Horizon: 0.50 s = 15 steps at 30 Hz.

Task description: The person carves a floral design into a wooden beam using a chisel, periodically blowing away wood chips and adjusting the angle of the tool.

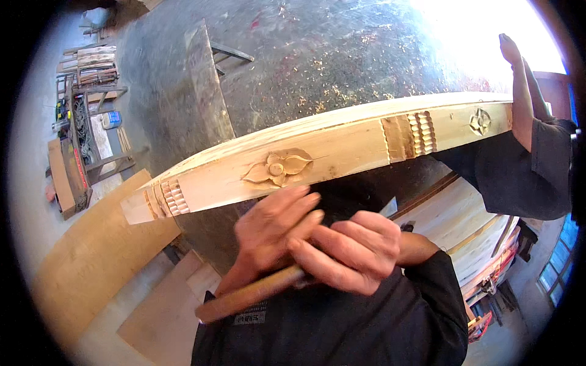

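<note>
Right hand (360, 253) grips a stiff-looking wooden handle (244, 299); left hand (265, 232) half-curled, hold unclear.
Carved beam (348, 149) looks heavy, its flower (276, 169) fragile; best held by plain wood rightward.

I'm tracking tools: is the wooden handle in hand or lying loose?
In hand: the right hand is closed on one end of the wooden handle, whose other end juts toward the picture's lower left.
</note>
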### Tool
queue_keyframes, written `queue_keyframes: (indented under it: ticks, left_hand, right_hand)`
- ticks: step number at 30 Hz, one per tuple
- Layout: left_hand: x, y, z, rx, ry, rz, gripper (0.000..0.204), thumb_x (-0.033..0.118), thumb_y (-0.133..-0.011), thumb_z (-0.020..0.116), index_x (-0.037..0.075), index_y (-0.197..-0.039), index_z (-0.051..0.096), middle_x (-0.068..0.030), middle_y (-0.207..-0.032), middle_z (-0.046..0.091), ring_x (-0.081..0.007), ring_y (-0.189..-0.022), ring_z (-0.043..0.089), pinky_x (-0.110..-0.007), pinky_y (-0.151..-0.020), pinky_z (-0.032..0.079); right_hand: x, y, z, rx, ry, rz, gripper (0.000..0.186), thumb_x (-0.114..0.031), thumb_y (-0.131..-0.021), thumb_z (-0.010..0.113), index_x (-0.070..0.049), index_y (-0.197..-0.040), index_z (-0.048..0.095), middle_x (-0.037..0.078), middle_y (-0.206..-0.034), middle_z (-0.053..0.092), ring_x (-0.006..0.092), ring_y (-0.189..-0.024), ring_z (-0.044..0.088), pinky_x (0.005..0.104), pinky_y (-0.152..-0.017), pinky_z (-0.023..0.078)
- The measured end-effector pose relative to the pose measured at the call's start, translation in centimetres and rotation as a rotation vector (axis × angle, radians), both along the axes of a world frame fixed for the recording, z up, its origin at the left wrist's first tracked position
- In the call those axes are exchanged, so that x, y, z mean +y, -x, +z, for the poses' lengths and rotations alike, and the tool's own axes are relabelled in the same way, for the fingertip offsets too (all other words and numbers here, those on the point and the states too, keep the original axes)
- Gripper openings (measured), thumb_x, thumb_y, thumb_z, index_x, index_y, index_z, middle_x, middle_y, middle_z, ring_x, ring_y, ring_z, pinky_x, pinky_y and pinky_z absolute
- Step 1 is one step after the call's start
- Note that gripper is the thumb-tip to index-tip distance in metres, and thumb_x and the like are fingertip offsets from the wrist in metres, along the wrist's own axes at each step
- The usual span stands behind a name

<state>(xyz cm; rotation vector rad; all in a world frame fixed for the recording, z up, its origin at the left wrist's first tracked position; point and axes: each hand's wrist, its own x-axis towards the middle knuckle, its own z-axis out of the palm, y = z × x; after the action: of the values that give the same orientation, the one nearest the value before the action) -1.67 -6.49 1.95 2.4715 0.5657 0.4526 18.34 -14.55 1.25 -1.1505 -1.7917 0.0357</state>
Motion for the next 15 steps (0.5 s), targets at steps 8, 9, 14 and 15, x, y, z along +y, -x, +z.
queue_keyframes:
  ticks: [8,9,14,15]
  left_hand:
    - [-3.4,6.0,-1.9,-0.57,0.944,0.497,0.061,0.044,-0.109,0.058,-0.005,-0.145,0.058,-0.0277,-0.137,0.07,-0.0372,-0.127,0.07,-0.048,-0.109,0.057]
    - [-4.2,6.2,-2.0,-0.608,0.972,0.591,0.061,0.045,-0.109,0.058,-0.005,-0.145,0.057,-0.0276,-0.137,0.07,-0.0372,-0.127,0.07,-0.048,-0.109,0.057]
    - [-6.4,8.3,-1.5,-0.6,0.948,0.761,0.061,0.045,-0.109,0.058,-0.005,-0.145,0.057,-0.0272,-0.138,0.069,-0.0368,-0.127,0.07,-0.048,-0.109,0.057]
    - [-6.5,8.5,-1.6,-0.593,0.945,0.776,0.061,0.045,-0.109,0.058,-0.005,-0.145,0.057,-0.0272,-0.138,0.069,-0.0368,-0.127,0.07,-0.048,-0.109,0.057]
  right_hand:
    - [5.5,6.4,-3.0,0.032,-0.134,0.15,0.048,-0.022,-0.08,0.073,-0.001,-0.123,0.076,0.003,-0.084,0.064,0.0099,-0.065,0.061,0.0247,-0.054,0.038]
    - [6.3,7.1,-3.1,0.01,-0.123,0.18,0.046,-0.023,-0.081,0.071,0.0,-0.121,0.075,0.003,-0.087,0.063,0.0114,-0.072,0.064,0.0272,-0.059,0.046]
    - [7.8,10.3,-3.5,0.039,-0.113,0.347,0.048,-0.028,-0.083,0.068,0.002,-0.12,0.072,0.005,-0.088,0.062,0.015,-0.072,0.063,0.0305,-0.061,0.049]
    - [8.2,10.6,-3.6,0.055,-0.118,0.365,0.048,-0.029,-0.083,0.068,0.002,-0.119,0.071,0.005,-0.088,0.062,0.0154,-0.071,0.063,0.0305,-0.061,0.049]
